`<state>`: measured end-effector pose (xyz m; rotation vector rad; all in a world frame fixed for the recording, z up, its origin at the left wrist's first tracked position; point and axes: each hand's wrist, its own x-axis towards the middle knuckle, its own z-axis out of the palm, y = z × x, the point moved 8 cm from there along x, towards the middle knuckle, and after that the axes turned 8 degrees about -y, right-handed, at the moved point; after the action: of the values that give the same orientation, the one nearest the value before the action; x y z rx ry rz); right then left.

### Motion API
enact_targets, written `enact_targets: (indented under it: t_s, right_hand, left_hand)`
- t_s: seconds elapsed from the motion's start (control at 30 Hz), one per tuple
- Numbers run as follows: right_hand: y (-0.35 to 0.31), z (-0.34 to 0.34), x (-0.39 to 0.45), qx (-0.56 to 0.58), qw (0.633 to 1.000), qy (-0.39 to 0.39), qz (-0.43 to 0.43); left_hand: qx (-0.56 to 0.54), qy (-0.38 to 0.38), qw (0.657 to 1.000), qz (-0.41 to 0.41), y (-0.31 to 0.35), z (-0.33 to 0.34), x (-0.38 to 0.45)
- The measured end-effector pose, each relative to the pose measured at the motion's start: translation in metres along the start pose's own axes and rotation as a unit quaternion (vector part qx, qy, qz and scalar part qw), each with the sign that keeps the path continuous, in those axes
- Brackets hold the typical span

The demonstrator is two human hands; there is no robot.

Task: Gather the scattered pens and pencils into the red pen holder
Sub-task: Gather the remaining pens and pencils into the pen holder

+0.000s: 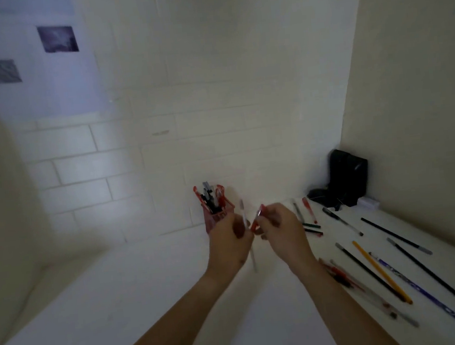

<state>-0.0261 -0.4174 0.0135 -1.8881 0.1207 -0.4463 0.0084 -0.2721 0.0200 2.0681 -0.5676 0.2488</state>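
Observation:
The red mesh pen holder stands near the back wall with several pens inside it. My left hand is just in front of it, closed around a white pen that points up and down. My right hand is beside it, pinching a red pen by its upper end. The two hands almost touch. Several pens and pencils lie scattered on the white table to the right, among them a yellow pencil, a blue patterned pen and a long black pen.
A black box with a dark cable sits in the back right corner. A small white object lies beside it. The tiled wall rises close behind the holder, and a side wall borders the table on the right.

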Motion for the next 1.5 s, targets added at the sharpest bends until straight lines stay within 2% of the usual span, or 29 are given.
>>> enact_targets:
  t_s: [0.2, 0.33, 0.4, 0.5, 0.67, 0.8, 0.9, 1.0, 1.07, 1.1, 1.17, 1.27, 1.4, 1.5]
  right_hand:
    - [-0.067, 0.008, 0.039, -0.021, 0.974, 0.127, -0.185]
    - [-0.073, 0.019, 0.063, -0.037, 0.958, 0.169, -0.229]
    - [-0.059, 0.029, 0.078, -0.055, 0.961, 0.161, -0.216]
    - [-0.033, 0.05, 0.099, -0.088, 0.971, 0.115, -0.189]
    - [0.008, 0.078, 0.12, -0.158, 0.979, 0.049, -0.118]
    - [0.027, 0.083, 0.123, -0.229, 0.969, 0.048, -0.078]
    - [0.033, 0.087, 0.121, -0.227, 0.969, 0.011, -0.098]
    - [0.045, 0.053, 0.116, -0.221, 0.967, 0.095, -0.09]
    - [0.067, 0.02, 0.113, -0.292, 0.944, 0.151, -0.023]
    - [0.082, 0.007, 0.112, -0.335, 0.929, 0.155, 0.017]
    - [0.106, -0.011, 0.107, -0.396, 0.904, 0.134, 0.084]
    - [0.122, -0.015, 0.097, -0.471, 0.872, 0.087, 0.103]
    - [0.133, -0.014, 0.094, -0.434, 0.895, 0.057, 0.088]
    - [0.133, -0.012, 0.092, -0.408, 0.907, 0.009, 0.106]
  left_hand:
    - [0.021, 0.13, 0.982, 0.132, 0.04, -0.057, 0.06]
    - [0.057, 0.181, 0.973, 0.135, 0.025, -0.073, 0.097]
    - [0.083, 0.172, 0.975, 0.114, 0.006, -0.07, 0.112]
    - [0.135, 0.119, 0.981, 0.077, -0.024, -0.053, 0.128]
    - [0.234, 0.043, 0.971, 0.008, -0.053, -0.025, 0.136]
    - [0.214, 0.096, 0.972, 0.022, -0.049, -0.029, 0.129]
    - [0.223, 0.13, 0.965, 0.045, -0.048, -0.03, 0.123]
    - [0.225, 0.165, 0.96, 0.021, -0.056, -0.035, 0.119]
    - [0.212, 0.183, 0.96, 0.007, -0.058, -0.039, 0.115]
    - [0.201, 0.191, 0.961, 0.006, -0.056, -0.04, 0.112]
    - [0.182, 0.204, 0.962, 0.017, -0.048, -0.04, 0.105]
    - [0.153, 0.223, 0.961, 0.065, -0.028, -0.037, 0.089]
    - [0.143, 0.222, 0.953, 0.147, -0.01, -0.027, 0.065]
    - [0.144, 0.217, 0.954, 0.15, -0.014, -0.026, 0.055]
